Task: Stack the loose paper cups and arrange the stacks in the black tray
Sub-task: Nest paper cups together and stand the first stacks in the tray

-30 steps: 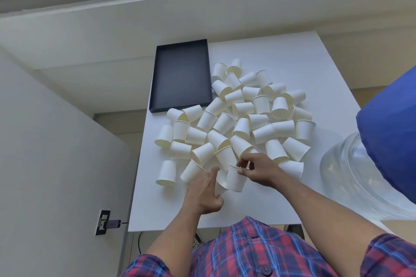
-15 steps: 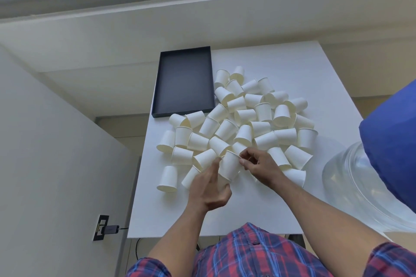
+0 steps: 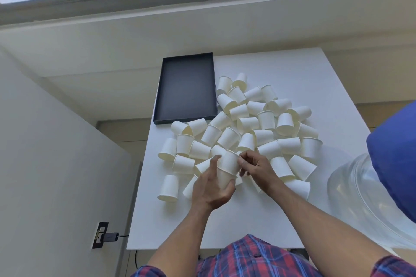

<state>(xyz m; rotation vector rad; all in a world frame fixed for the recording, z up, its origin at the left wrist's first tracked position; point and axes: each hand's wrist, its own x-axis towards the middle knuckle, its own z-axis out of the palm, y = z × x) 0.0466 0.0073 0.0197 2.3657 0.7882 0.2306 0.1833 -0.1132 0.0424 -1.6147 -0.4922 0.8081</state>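
Observation:
Several loose white paper cups [image 3: 265, 119] lie scattered, upright and tipped, across the middle of the white table [image 3: 247, 220]. My left hand [image 3: 211, 189] grips a short stack of nested cups [image 3: 227, 168] just above the table, at the near edge of the pile. My right hand [image 3: 255, 165] pinches the rim of the top cup of that stack. The black tray [image 3: 157, 117] sits at the far left of the table with nothing inside.
A clear water jug [image 3: 364, 198] with a blue cap [image 3: 396, 155] stands close on the right. A grey partition [image 3: 56, 175] rises on the left, with a wall socket and plug [image 3: 101, 235]. A window ledge runs behind the table.
My right hand has pushed a cup down onto the one in my left hand. Both hands and the stack have lifted a little toward the pile.

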